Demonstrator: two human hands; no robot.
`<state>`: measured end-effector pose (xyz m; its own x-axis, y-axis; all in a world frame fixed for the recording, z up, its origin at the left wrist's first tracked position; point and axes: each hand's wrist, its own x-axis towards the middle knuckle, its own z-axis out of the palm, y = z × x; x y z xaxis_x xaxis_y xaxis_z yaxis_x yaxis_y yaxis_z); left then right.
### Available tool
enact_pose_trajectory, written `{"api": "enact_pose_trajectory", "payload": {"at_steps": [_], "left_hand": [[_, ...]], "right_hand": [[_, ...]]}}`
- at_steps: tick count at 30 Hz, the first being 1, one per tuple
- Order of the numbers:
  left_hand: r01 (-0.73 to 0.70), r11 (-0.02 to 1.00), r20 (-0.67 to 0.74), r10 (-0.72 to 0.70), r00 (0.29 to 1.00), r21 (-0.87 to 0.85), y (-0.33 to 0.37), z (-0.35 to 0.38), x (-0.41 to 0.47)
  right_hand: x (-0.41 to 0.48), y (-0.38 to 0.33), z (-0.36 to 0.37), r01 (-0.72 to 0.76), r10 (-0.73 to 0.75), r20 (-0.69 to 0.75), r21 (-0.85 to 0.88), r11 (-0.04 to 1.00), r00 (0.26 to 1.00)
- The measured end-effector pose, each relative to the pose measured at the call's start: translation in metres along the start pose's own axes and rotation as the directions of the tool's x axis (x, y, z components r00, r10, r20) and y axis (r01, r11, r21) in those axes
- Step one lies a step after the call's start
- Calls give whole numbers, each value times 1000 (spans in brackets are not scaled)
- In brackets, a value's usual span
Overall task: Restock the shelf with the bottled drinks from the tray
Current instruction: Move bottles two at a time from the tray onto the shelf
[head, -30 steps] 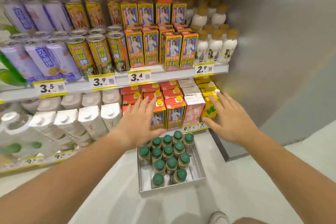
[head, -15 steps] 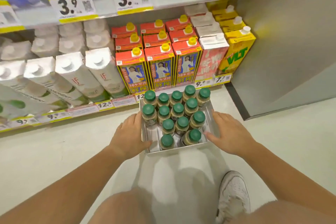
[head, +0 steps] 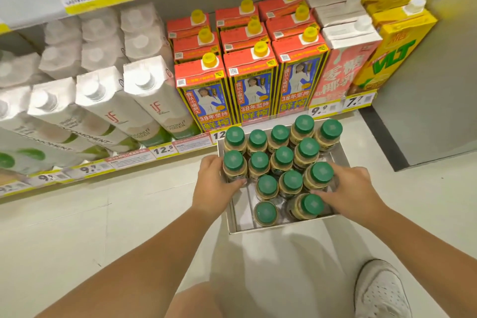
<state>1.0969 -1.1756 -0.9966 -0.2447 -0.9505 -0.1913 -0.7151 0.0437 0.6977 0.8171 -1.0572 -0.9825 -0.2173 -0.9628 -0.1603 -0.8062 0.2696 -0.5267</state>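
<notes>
A shallow grey tray (head: 241,214) sits on the floor in front of the bottom shelf (head: 165,150). It holds several small beige bottles with green caps (head: 284,156), all standing upright. My left hand (head: 214,184) is inside the tray's left side, fingers curled around the body of the left bottle in the second row (head: 234,166). My right hand (head: 355,195) reaches in from the right, fingers wrapped on the right bottle of the third row (head: 320,175), just above the front right bottle (head: 311,206). Both bottles still stand in the tray.
The bottom shelf is packed with white coconut water cartons (head: 144,100), red and blue cartons with yellow caps (head: 251,85), a pink carton (head: 343,64) and yellow cartons (head: 397,44). A grey wall (head: 426,111) stands at the right. My white shoe (head: 382,292) rests on the pale floor.
The view has dropped from the upper shelves to the floor tray. My hands moved from the tray's outer sides into it and closed onto two bottles.
</notes>
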Motion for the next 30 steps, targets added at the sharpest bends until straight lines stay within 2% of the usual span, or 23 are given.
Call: {"api": "enact_pose_trajectory", "payload": {"at_steps": [7,13,18,22,27,30], "left_hand": [[-137,990,-14,136,991,-42,27,-41,-12],[-201,952,12,210,978,-229,91,-81,-11],[-335,890,-57,335,941,-310,161,-120,-4],[-458,819,-127,443,888,-347,228,-163,7],[-658,688,-266,602,753,-304,331,-236,20],[-736,628,-303,672,676,-251,402,-289,17]], "right_hand": [[-17,-24,-39,-93,103,-21,285,954,994],[-15,-59,-101,-49,96,-137,313,949,986],[-11,-102,-171,14,91,-281,351,936,955],[0,-137,-243,107,48,-387,369,923,921],[22,-185,-352,333,-124,-519,333,882,846],[33,-219,-427,445,-207,-564,323,835,799]]}}
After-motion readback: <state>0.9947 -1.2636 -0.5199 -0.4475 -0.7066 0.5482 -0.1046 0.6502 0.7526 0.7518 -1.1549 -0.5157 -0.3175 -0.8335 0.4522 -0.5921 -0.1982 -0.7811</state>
